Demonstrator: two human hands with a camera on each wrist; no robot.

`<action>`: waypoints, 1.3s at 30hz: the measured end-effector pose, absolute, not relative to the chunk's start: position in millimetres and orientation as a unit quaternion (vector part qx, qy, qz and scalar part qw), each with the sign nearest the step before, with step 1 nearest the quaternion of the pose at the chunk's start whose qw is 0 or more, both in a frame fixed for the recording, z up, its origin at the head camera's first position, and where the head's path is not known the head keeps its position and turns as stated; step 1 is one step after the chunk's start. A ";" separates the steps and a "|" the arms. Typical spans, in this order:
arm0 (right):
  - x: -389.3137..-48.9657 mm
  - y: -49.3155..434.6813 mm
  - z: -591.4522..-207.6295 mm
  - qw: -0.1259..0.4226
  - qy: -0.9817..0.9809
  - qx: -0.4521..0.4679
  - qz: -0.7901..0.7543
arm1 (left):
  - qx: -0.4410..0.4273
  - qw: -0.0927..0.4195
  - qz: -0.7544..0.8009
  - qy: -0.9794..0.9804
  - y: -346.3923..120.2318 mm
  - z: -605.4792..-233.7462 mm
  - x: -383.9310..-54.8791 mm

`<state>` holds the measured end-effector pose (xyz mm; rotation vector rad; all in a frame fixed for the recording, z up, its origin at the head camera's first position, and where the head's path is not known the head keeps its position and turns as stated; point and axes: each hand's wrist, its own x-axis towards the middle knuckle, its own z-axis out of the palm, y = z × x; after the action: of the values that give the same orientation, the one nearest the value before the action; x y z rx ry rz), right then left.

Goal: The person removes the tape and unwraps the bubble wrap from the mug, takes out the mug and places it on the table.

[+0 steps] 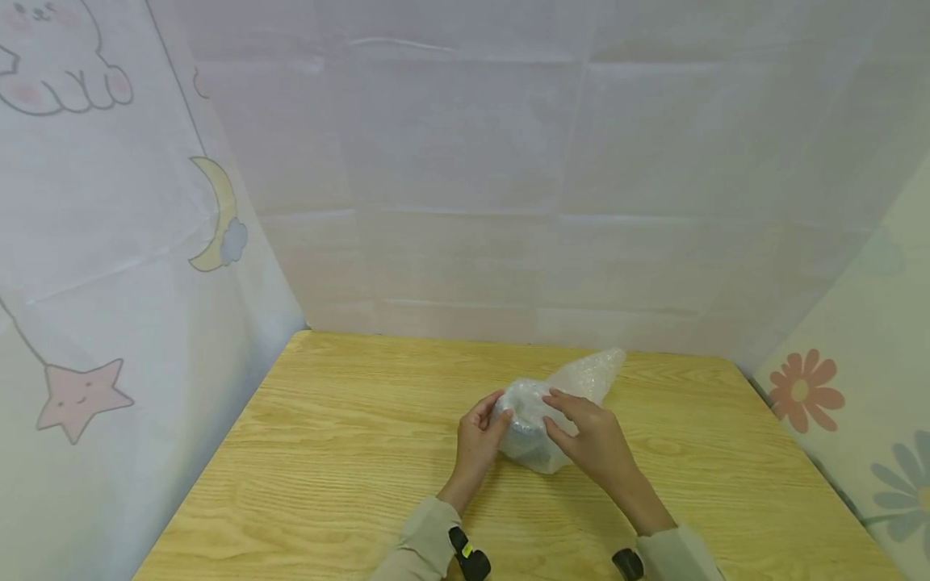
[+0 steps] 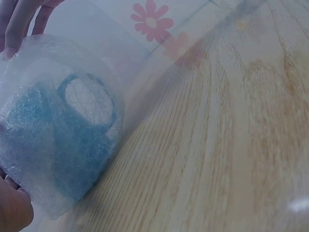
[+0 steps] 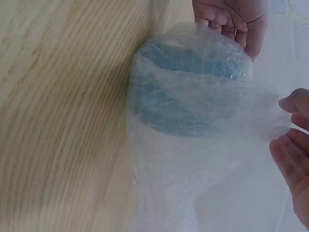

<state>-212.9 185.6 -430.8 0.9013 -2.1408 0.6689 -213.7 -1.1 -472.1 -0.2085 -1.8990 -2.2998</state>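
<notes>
A blue mug (image 2: 72, 154) stands on the table inside clear bubble wrap (image 1: 534, 460). Through the plastic, its oval handle (image 2: 112, 108) shows in the left wrist view. My left hand (image 1: 478, 440) holds the wrapped mug at its left side, thumb on the near upper part and fingers behind. From the right, my right hand (image 1: 592, 436) pinches the gathered edge of the wrap over the mug's top, as the right wrist view shows. A loose tail of wrap (image 1: 592, 373) sticks out toward the back right. The mug's opening is hidden under the plastic.
The wooden table (image 1: 349, 452) reaches back to a pale hanging sheet (image 1: 450, 177). Printed cloth walls close in both sides, with a star (image 1: 83, 395) on the left and a red flower (image 1: 806, 390) on the right. Dark bands (image 1: 471, 557) sit at the sleeves.
</notes>
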 end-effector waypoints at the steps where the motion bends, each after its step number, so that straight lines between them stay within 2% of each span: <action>1: -212.0 185.7 -430.8 0.355 -0.827 0.349 0.260 | -0.069 0.074 -0.768 -0.633 -1.2 -472.3 -213.6; 9: -205.7 185.4 -430.4 0.382 -0.805 0.354 0.283 | -0.071 0.071 -0.770 -0.630 -1.5 -471.9 -213.7; 21: -196.8 192.8 -440.7 0.417 -0.790 0.283 0.349 | -0.081 0.077 -0.763 -0.636 -2.7 -471.0 -214.3; 32: -193.2 197.1 -445.8 0.446 -0.775 0.254 0.369 | -0.079 0.079 -0.762 -0.638 -1.9 -471.9 -215.1; 39: -189.2 201.1 -448.4 0.430 -0.789 0.216 0.383 | -0.082 0.076 -0.769 -0.629 -2.0 -472.2 -214.0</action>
<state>-189.2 201.1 -448.4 0.5392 -1.9680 0.9546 -214.0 -2.0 -472.2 -0.2470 -1.8862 -2.3073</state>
